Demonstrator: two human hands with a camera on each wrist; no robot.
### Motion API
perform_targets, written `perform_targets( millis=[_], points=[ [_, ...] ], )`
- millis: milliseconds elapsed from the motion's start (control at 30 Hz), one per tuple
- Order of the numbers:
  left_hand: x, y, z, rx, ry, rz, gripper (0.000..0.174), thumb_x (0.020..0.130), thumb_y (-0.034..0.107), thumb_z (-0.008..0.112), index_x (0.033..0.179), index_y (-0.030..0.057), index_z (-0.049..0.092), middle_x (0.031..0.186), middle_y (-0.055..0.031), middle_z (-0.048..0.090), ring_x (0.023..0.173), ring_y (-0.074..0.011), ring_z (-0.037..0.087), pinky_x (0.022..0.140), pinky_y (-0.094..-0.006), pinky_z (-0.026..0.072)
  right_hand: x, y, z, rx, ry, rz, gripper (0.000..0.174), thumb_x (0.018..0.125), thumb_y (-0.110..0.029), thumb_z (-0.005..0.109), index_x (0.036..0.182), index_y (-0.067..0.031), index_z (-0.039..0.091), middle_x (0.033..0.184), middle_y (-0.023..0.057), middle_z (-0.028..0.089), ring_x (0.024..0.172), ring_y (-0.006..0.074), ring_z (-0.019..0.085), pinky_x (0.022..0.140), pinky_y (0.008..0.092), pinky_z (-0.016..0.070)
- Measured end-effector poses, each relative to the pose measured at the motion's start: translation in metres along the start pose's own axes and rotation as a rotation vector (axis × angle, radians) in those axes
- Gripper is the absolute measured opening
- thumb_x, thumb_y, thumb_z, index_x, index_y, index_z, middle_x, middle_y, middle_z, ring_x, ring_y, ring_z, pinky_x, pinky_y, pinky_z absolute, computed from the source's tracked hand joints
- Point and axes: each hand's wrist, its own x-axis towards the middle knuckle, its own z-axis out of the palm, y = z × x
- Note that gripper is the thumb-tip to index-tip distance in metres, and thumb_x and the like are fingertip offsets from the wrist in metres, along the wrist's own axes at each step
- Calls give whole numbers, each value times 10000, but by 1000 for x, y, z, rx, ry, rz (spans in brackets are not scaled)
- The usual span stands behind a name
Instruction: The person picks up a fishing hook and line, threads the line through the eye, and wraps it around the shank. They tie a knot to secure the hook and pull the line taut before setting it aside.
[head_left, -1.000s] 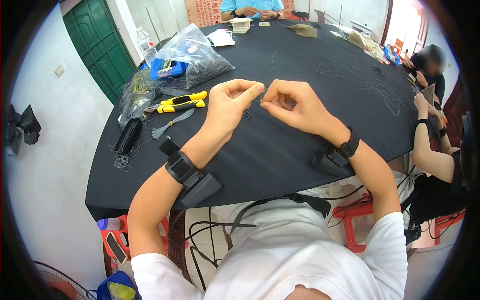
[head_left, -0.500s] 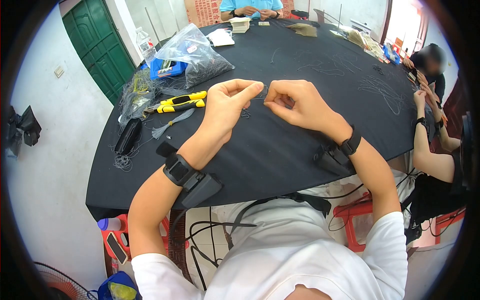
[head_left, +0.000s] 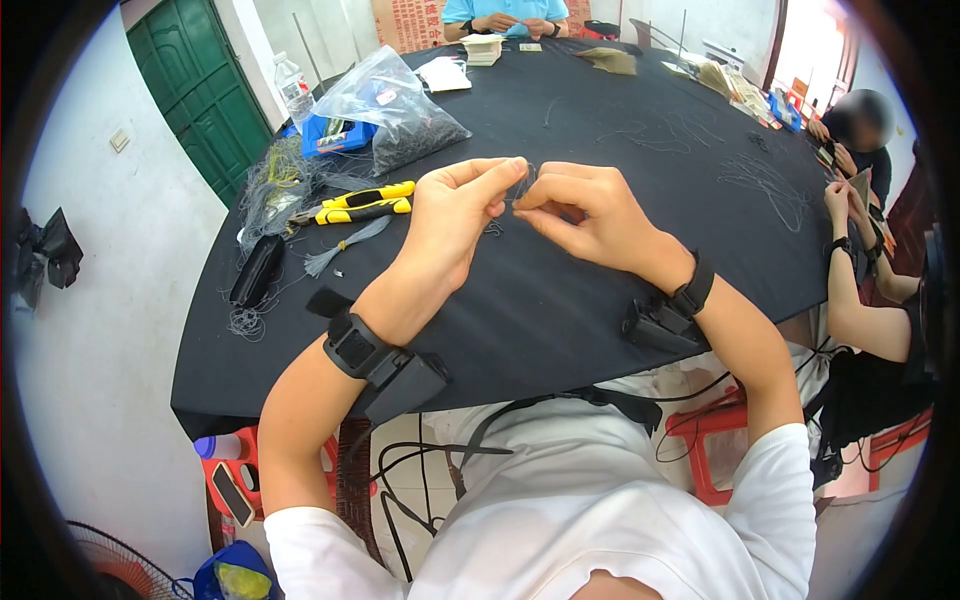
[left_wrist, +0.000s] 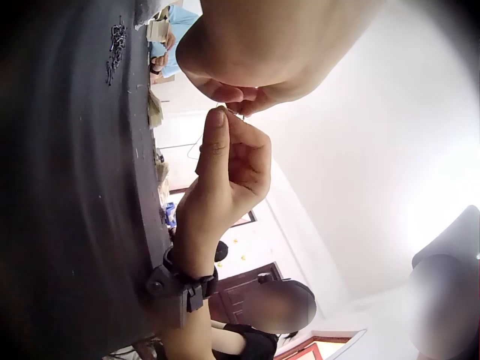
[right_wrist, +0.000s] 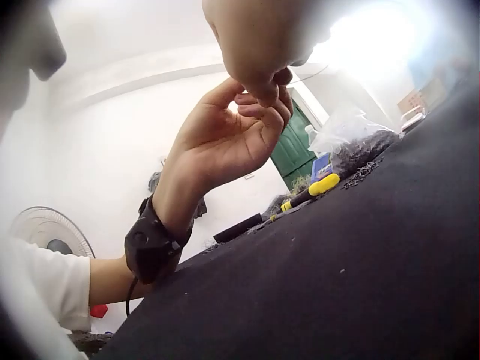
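Observation:
Above the black tablecloth, the left hand (head_left: 446, 222) and right hand (head_left: 592, 215) meet at their fingertips in the head view. A thin dark line (head_left: 531, 172) runs between them. The left thumb and forefinger pinch that line; the right thumb and forefinger pinch at it too. In the left wrist view the right hand (left_wrist: 225, 169) has its thumb against its curled forefinger, touching or nearly touching the left fingers. The right wrist view has the left hand (right_wrist: 225, 142) with its fingers bent. Anything smaller in the fingertips is hidden.
Yellow-handled pliers (head_left: 365, 203), a tied grey bundle (head_left: 345, 247), a black case (head_left: 257, 271) and tangled line (head_left: 270, 190) lie at the left. Behind them are a clear bag of dark pieces (head_left: 415, 135) and a blue box (head_left: 335, 135). Loose line (head_left: 765, 190) lies at the right.
The right hand has shifted slightly left, closer to the left fingertips, from a small gap half a second ago. The left hand has barely moved.

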Motion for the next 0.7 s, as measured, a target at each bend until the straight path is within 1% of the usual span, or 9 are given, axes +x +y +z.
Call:
perform_targets(
  millis=[100, 200, 300, 400, 500, 600, 700],
  points=[
    [2, 1, -3, 87, 12, 47, 162, 801, 129, 655, 894, -3, 655, 770, -3, 609, 648, -42, 444, 630, -196, 377, 0, -1, -1, -1, 31, -32, 64, 736, -56, 643, 777, -64, 594, 632, 48, 523, 494, 151, 493, 455, 263, 393],
    [5, -6, -2, 99, 30, 108, 159, 767, 130, 690, 861, 3, 675, 675, 6, 591, 585, -34, 426, 533, -176, 344, 1, -2, -2, 1, 53, -31, 75, 738, -45, 639, 803, -63, 605, 625, 42, 510, 484, 134, 461, 458, 251, 372],
    [3, -10, -1, 133, 7, 123, 155, 772, 136, 686, 853, 4, 677, 694, 2, 608, 570, -32, 425, 526, -169, 336, 1, -4, -7, 37, 107, 40, 93, 743, -36, 631, 831, -56, 611, 630, 44, 505, 486, 121, 435, 465, 241, 356],
    [3, -10, -1, 217, -7, 90, 151, 780, 126, 680, 858, -4, 673, 716, -9, 621, 592, -26, 457, 534, -163, 348, 4, -9, -14, 64, 179, 97, 95, 755, -30, 619, 848, -45, 611, 643, 42, 510, 490, 106, 414, 467, 236, 340],
    [0, -9, 2, 291, -150, 115, 147, 795, 156, 670, 867, 28, 670, 773, 14, 620, 638, -23, 472, 564, -178, 356, 5, -5, -15, 32, 194, 64, 85, 764, -35, 617, 849, -39, 609, 658, 39, 521, 492, 95, 404, 467, 235, 334],
    [-3, -5, 3, 301, -252, 155, 158, 796, 166, 671, 869, 26, 668, 772, 17, 620, 643, -22, 480, 569, -178, 364, 5, -4, -17, 79, 212, 123, 81, 770, -43, 622, 849, -35, 609, 656, 22, 517, 490, 78, 375, 466, 233, 318],
    [-3, -3, 3, 299, -282, 150, 156, 802, 159, 665, 875, 22, 665, 776, 11, 621, 663, -23, 493, 585, -174, 372, 5, -3, -18, 116, 223, 204, 77, 777, -66, 631, 844, -35, 610, 609, 3, 476, 492, 63, 348, 462, 230, 296]
  ],
)
